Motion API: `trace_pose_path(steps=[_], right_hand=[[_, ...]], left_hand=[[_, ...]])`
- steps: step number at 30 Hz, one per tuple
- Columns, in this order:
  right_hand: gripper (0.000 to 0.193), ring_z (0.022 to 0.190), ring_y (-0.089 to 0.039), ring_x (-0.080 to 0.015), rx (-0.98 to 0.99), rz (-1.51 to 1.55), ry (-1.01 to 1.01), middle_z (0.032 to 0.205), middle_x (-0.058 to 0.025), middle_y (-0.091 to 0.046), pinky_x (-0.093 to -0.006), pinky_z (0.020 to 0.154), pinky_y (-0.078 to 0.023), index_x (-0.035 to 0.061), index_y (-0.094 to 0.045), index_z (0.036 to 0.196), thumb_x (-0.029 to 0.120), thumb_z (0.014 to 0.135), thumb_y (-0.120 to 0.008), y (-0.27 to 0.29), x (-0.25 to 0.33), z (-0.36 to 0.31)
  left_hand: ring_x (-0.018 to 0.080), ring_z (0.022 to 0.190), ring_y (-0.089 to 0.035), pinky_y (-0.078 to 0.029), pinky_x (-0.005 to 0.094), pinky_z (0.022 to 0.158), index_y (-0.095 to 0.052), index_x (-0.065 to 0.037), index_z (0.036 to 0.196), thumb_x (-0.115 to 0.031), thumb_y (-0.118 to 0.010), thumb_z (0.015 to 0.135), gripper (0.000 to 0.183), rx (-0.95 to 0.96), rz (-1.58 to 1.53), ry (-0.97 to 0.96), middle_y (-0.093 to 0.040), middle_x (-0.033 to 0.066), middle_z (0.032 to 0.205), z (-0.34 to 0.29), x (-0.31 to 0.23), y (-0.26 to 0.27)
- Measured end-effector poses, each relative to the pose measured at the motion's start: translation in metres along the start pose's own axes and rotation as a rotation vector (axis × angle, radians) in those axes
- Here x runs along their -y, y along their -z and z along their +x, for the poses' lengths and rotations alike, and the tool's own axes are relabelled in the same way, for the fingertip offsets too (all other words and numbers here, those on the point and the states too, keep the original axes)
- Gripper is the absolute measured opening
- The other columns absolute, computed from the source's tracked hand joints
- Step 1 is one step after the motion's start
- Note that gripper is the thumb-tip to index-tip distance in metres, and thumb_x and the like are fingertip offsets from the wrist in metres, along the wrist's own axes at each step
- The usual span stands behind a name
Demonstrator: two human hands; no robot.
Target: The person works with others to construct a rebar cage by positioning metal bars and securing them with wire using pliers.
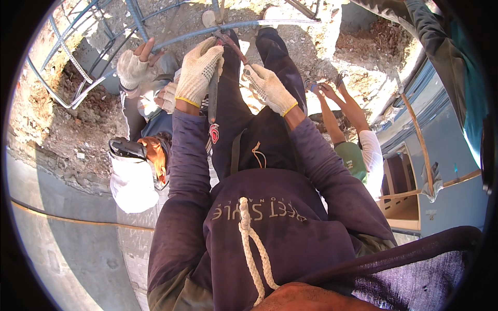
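My left hand (198, 72), in a dotted white knit glove with a yellow cuff, is closed around a long-handled, pincer-like tool (213, 98). The tool's dark grey handle hangs below that palm, and its reddish head lies near a bent steel bar (192, 34). My right hand (267, 88), gloved the same way, is closed on the tool's other, reddish arm, which slants down from the head. Whether the jaws touch the bar I cannot tell. A small red-and-white object (214, 133) shows at the grey handle's lower end.
On the left, a co-worker in a white head covering (134, 186) has a gloved hand (132, 67) near the bars. Another person's bare hands (332, 96) work at the right. Bent rebar (65, 44) crosses the upper left. A wooden pole (417, 135) leans by a blue wall.
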State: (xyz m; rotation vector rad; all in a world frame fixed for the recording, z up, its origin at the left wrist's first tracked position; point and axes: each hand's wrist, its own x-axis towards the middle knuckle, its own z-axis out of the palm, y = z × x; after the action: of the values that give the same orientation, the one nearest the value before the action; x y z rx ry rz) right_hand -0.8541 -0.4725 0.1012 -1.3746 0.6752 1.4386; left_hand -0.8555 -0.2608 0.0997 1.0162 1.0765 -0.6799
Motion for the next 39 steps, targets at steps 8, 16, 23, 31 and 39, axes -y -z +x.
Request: trace_pose_path(steps=[8,16,23,31,39], right_hand=[[0.036,0.059,-0.053,-0.0080,-0.032,-0.105,0.107,0.074,-0.0002,-0.057,-0.0266,0.055,-0.044,0.0027,-0.064,0.102,0.037,0.104,-0.055,-0.002,-0.007,0.002],[0.031,0.039,-0.036,-0.0052,0.088,0.375,-0.137,0.057,0.0062,-0.042,-0.0240,0.035,-0.026,0.0111,-0.059,0.097,0.040,0.106,-0.050,-0.022,-0.013,-0.008],[0.058,0.075,-0.060,-0.0141,-0.023,-0.069,0.192,0.095,-0.0075,-0.059,-0.0281,0.065,-0.051,0.0028,-0.045,0.139,0.033,0.095,-0.066,-0.025,-0.015,-0.022],[0.098,0.114,-0.059,-0.0471,-0.362,-0.855,0.241,0.125,-0.0380,-0.052,-0.0504,0.097,-0.049,-0.0162,-0.021,0.146,0.030,0.078,-0.074,-0.058,0.000,-0.033],[0.056,0.100,-0.063,-0.0469,-0.453,-0.715,0.139,0.109,-0.0292,-0.060,-0.0529,0.086,-0.051,-0.0002,-0.043,0.124,0.012,0.075,-0.067,-0.067,0.010,-0.038]], left_hand=[[0.0061,0.054,-0.055,-0.042,0.0206,0.046,-0.057,0.001,0.134,-0.022,-0.065,0.098,0.043,-0.021,-0.065,0.003,-0.063,0.0018,0.075,-0.002,0.013,-0.007],[0.0052,0.069,-0.053,-0.045,0.0215,0.057,-0.046,0.006,0.146,-0.020,-0.059,0.099,0.055,-0.242,0.351,-0.397,-0.065,0.0042,0.093,0.017,0.070,-0.025],[0.0067,0.067,-0.053,-0.046,0.0227,0.057,-0.045,0.006,0.146,-0.019,-0.057,0.100,0.055,-0.256,0.310,-0.377,-0.063,0.0044,0.090,0.023,0.079,-0.027],[0.0176,0.076,-0.063,-0.053,0.0312,0.068,-0.040,0.010,0.146,-0.020,-0.051,0.100,0.056,-0.311,0.569,-0.525,-0.067,0.0198,0.100,0.024,0.068,-0.035],[0.0365,0.096,-0.067,-0.051,0.0432,0.086,-0.054,-0.003,0.139,-0.044,-0.059,0.094,0.061,-0.159,0.596,-0.196,-0.067,0.0228,0.106,0.008,0.031,-0.016]])
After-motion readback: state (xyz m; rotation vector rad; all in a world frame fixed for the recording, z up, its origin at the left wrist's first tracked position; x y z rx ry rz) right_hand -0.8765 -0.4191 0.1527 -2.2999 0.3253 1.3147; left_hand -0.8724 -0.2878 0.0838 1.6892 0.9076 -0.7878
